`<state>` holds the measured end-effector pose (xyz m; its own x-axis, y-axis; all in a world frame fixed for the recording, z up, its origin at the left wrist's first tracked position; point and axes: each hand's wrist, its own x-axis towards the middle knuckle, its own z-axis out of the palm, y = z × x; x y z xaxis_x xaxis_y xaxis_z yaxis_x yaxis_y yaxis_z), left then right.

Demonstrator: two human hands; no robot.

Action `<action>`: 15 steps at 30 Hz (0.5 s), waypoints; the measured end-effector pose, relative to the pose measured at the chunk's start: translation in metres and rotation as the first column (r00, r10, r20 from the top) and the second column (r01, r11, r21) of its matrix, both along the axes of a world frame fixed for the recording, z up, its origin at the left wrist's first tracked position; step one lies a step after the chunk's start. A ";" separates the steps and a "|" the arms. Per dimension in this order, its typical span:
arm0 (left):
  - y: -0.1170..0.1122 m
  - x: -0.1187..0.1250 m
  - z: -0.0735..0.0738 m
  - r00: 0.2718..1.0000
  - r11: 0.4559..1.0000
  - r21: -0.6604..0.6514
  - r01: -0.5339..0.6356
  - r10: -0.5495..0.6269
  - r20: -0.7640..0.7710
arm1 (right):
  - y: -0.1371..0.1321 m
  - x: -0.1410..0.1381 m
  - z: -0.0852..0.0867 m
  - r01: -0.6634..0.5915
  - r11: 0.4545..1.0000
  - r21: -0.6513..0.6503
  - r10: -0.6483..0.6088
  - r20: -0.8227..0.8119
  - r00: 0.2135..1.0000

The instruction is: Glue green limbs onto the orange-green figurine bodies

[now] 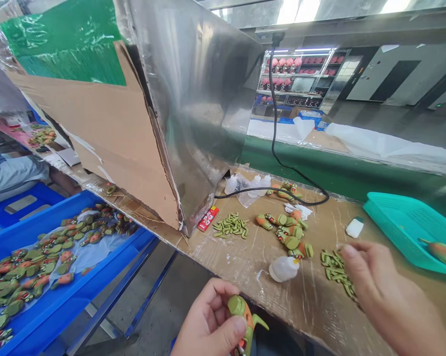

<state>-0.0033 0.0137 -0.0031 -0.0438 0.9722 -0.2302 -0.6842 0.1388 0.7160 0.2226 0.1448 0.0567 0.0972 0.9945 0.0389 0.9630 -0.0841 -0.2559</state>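
Observation:
My left hand (211, 321) is closed on a green and orange toy figure (244, 316), held low in front of the table edge. My right hand (384, 291) reaches over a pile of small green pieces (334, 269) on the taped cardboard table top (245, 262); its fingers are curled and partly hidden. Several more green and orange figures (288, 232) lie in the middle of the table, with a small white squeeze bottle (283, 268) lying just in front of them. A second pile of green pieces (231, 226) lies further left.
A teal basket (404, 222) at the right holds one figure. A blue tray (60, 296) at the left is full of figures. A cardboard and foil hood (141, 128) stands over the table. A black cable (275, 143) crosses the table. A seated person (11, 170) is far left.

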 end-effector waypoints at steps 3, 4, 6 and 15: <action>0.000 0.000 0.001 0.999 1.000 -0.004 -0.026 0.026 -0.027 | 0.028 0.043 -0.006 0.096 0.993 -0.073 -0.096 0.013 0.995; 0.000 0.001 0.002 0.999 1.000 -0.009 -0.030 0.030 -0.026 | 0.035 0.056 -0.008 0.109 0.991 -0.079 -0.108 0.016 0.994; 0.001 0.002 0.003 1.000 1.000 -0.018 -0.026 0.025 -0.010 | 0.041 0.073 -0.007 0.137 0.990 -0.046 -0.136 0.022 0.990; 0.006 0.009 0.007 0.996 0.996 -0.086 -0.019 0.011 -0.091 | -0.021 0.000 -0.049 -0.213 0.965 0.150 0.258 -0.435 0.863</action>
<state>0.0060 0.0202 0.0043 -0.0826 0.9479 -0.3077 -0.6198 0.1929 0.7607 0.2228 0.1237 0.0081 -0.1104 0.9837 0.1417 0.7312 0.1769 -0.6588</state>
